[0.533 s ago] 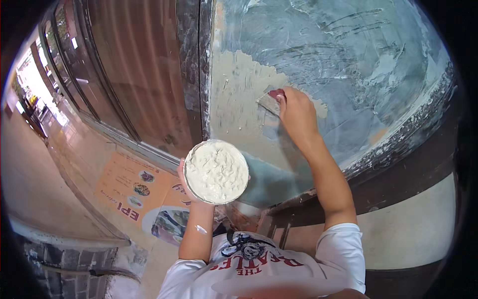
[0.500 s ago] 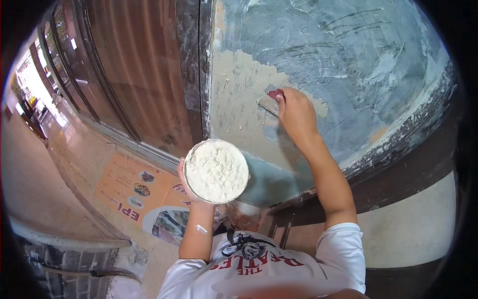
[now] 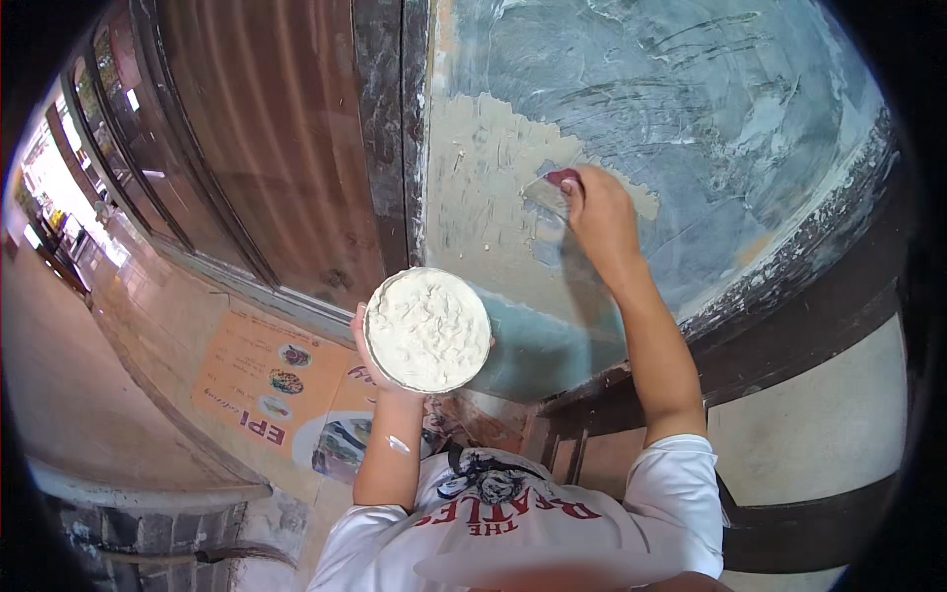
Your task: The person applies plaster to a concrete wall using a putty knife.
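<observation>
My left hand point(image 3: 369, 363) supports a round tub point(image 3: 405, 387) from beneath and the side, its fingers curled round the edge. Off-white putty point(image 3: 428, 330) with a rough, lumpy surface fills it to the rim. My right hand point(image 3: 604, 219) grips a putty knife by its dark red handle point(image 3: 563, 178), thumb on the handle. The knife's blade point(image 3: 540, 190) is at the wall point(image 3: 681, 118), by the ragged right part of a beige putty patch point(image 3: 480, 192); its exact contact edge is hard to make out. Bluish-grey, streaked wall surface surrounds the patch above and to the right.
A dark wooden frame point(image 3: 390, 128) borders the wall on the left, beside a brown glazed door panel point(image 3: 276, 128). An orange printed banner point(image 3: 237, 380) lies on the floor at lower left. Dark trim with pale panels point(image 3: 809, 424) runs along the right.
My right hand and the putty knife have shifted slightly right and up along the wall, and the blade shows at a different slant. The tub stays in my left hand. The whole view has shifted a little.
</observation>
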`<state>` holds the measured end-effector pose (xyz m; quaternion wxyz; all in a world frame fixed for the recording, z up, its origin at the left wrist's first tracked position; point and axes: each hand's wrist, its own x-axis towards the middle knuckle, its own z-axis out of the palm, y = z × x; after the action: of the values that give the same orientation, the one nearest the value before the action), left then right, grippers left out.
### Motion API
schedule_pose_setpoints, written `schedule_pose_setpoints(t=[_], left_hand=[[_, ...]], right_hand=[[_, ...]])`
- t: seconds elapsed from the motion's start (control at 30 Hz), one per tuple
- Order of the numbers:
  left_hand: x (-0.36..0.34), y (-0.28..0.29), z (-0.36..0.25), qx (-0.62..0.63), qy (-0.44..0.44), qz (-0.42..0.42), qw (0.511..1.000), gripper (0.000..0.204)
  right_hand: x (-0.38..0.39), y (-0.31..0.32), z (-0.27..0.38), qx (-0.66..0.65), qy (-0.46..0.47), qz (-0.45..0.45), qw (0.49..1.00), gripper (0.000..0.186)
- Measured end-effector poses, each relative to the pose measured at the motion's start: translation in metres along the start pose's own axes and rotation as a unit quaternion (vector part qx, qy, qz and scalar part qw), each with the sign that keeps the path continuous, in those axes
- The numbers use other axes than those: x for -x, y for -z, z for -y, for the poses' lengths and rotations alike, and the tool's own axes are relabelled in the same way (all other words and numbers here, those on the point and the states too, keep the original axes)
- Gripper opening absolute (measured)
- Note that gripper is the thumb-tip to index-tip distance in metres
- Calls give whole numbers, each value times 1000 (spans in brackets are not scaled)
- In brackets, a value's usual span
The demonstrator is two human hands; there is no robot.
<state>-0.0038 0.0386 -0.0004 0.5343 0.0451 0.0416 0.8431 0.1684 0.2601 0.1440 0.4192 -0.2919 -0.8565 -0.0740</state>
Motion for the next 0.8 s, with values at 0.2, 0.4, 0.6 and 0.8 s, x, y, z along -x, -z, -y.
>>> schedule_pose_setpoints(t=[0.2,0.4,0.6,0.8], left_hand=[[-5,4,-6,-13,14,4,1000,76],[-8,2,-7,4,26,-4,1000,78],[-9,8,-12,-18,39,10,999,80],[-11,8,-13,-9,45,5,999,81]], right_hand=[[3,14,8,-30,-32,-4,999,13],[7,-3,4,2,-9,-31,999,13],[6,14,11,-37,-16,-58,997,12],[10,-4,8,-8,-36,-10,999,12]])
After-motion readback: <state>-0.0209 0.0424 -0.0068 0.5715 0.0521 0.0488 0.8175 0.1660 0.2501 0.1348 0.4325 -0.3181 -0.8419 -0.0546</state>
